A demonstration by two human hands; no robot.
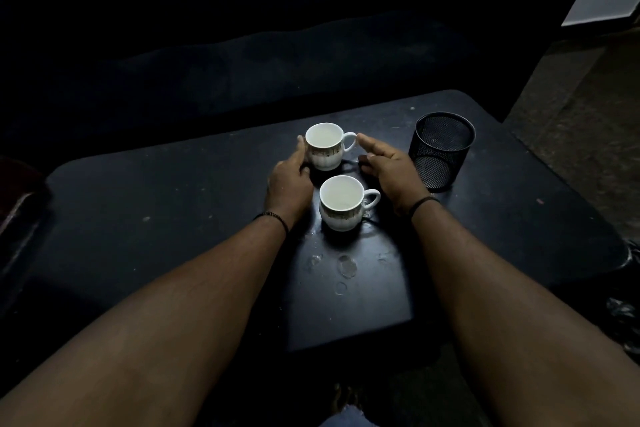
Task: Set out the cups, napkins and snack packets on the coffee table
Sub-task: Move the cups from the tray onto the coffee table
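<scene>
Two cups: far cup [325,146] and near cup [343,202] are standing upright on the coffee table [173,211]
Left hand [289,180]: is curling round far cup's side
Right hand [388,166]: fingers are lying straight, spread, just beside its handle

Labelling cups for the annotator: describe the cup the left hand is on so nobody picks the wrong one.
On the dark coffee table, two white handled cups stand left of a black mesh holder. The target is the far cup, nearer the sofa. Unlike the near cup, untouched between the wrists, the left hand touches its side and the right hand is by its handle.
</scene>
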